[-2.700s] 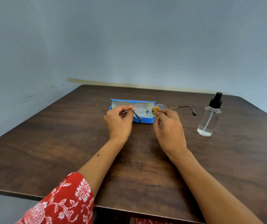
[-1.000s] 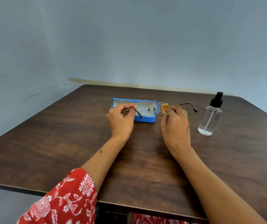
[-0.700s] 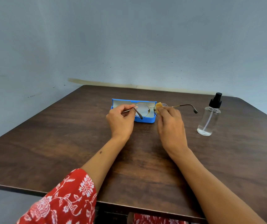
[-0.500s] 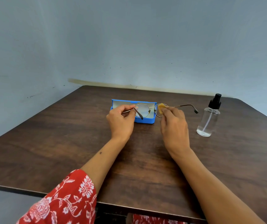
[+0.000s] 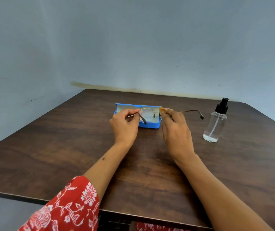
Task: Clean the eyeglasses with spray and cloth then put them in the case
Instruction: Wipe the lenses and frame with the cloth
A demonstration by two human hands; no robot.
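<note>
Thin metal-framed eyeglasses point(image 5: 147, 114) are held just above the table, temples unfolded. My left hand point(image 5: 125, 125) pinches the left temple near its hinge. My right hand point(image 5: 175, 129) presses a small yellow cloth point(image 5: 163, 109) against the right lens, which the fingers and cloth mostly hide. The right temple sticks out toward the spray bottle. Behind the glasses an open blue case point(image 5: 150, 125) lies on the table with its pale lining showing. A clear spray bottle point(image 5: 215, 124) with a black pump top stands upright to the right, apart from both hands.
A dark wooden table point(image 5: 66, 155) fills the view, its near edge by my red floral sleeve point(image 5: 63, 207). A grey-blue wall runs close behind the table's far edge and along the left side.
My right hand has shifted the yellow cloth back and forth over the right lens. My left hand has held the left temple steady. The case and bottle have not moved.
</note>
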